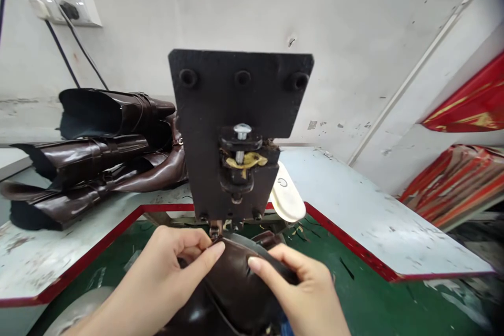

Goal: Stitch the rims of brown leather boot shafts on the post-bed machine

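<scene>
A dark brown leather boot upper lies under the black head of a machine, its top edge up against the small metal foot. My left hand pinches that edge between thumb and fingers, just beside the foot. On the other side my right hand grips the upper, thumb on the outer face and fingers behind the edge. The lower part of the boot hangs toward me, partly cut off by the bottom of the view.
Several brown boot uppers are piled on the white table at left. A lit white lamp sits right of the machine head. Red edging borders the cutout above a green surface. Stacked reddish sheets stand at far right.
</scene>
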`<state>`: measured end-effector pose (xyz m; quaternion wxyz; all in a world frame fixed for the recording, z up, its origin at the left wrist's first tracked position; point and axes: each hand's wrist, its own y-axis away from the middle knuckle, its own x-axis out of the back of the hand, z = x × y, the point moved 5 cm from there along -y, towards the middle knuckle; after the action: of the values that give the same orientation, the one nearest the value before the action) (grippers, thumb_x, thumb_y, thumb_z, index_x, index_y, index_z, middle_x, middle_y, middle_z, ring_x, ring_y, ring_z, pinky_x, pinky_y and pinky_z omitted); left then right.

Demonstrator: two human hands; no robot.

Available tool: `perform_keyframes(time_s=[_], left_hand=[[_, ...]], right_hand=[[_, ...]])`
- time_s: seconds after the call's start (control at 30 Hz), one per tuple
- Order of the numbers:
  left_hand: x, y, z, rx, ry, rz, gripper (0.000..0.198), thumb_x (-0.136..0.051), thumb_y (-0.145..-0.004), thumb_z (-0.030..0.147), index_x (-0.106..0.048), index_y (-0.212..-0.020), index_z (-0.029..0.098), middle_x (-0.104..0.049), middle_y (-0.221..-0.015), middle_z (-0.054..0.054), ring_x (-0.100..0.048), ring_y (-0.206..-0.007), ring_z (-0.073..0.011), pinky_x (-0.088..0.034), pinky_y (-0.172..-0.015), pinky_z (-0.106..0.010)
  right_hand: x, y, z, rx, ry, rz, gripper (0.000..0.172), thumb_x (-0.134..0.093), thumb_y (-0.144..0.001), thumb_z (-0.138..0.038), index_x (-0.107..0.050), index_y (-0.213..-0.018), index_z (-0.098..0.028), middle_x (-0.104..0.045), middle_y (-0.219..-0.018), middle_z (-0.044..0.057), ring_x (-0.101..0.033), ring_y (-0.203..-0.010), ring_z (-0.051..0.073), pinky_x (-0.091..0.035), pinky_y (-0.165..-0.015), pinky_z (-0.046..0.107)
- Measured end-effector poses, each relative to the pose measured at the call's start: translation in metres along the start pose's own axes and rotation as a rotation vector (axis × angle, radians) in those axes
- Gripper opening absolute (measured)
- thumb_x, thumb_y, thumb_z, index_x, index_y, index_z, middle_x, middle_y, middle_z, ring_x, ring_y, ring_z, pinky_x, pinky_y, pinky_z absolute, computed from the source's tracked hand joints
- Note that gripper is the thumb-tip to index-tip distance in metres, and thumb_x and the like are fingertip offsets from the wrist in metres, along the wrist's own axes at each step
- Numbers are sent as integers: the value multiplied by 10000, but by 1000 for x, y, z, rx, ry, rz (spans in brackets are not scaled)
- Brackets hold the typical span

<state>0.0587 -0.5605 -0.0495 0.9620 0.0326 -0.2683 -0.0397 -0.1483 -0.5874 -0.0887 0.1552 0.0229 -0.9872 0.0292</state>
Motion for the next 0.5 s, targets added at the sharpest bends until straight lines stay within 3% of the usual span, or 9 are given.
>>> perform_keyframes(time_s=[0.2, 0.3, 0.4, 0.5], left_hand=[[-6, 6, -11, 1, 140, 30, 550, -488, -913, 670, -534, -672, 177, -481, -646, 4, -432, -642, -141, -355, -596, -231], [-1, 16, -23, 54, 206, 114, 546, -512, -894, 680, -567, -691, 176, -495, -673, -8, -458, -675, -158, -373, -618, -239], [8, 26, -36, 88, 275, 188, 552, -562, -873, 680, -530, -663, 171, -423, -675, 13, -400, -662, -134, -354, -610, -224], [16, 25, -37, 70, 329, 171, 492, -571, -881, 649, -580, -737, 179, -495, -715, 9, -475, -708, -144, -403, -660, -214]], right_hand=[[10, -26, -36, 27, 82, -177, 328, -796, -703, -455, -652, -601, -179, -588, -599, -12, -526, -596, 146, -391, -495, 212], [0, -30, -54, 27, 106, -248, 321, -807, -703, -422, -643, -590, -171, -577, -595, -11, -503, -596, 140, -371, -503, 226], [-13, -31, -71, 93, 60, -303, 241, -840, -701, -368, -697, -654, -180, -660, -671, -5, -579, -671, 159, -435, -574, 236], [-27, -30, -81, 112, -58, -363, 157, -858, -692, -277, -757, -801, -225, -744, -807, -26, -662, -776, 177, -498, -664, 237]])
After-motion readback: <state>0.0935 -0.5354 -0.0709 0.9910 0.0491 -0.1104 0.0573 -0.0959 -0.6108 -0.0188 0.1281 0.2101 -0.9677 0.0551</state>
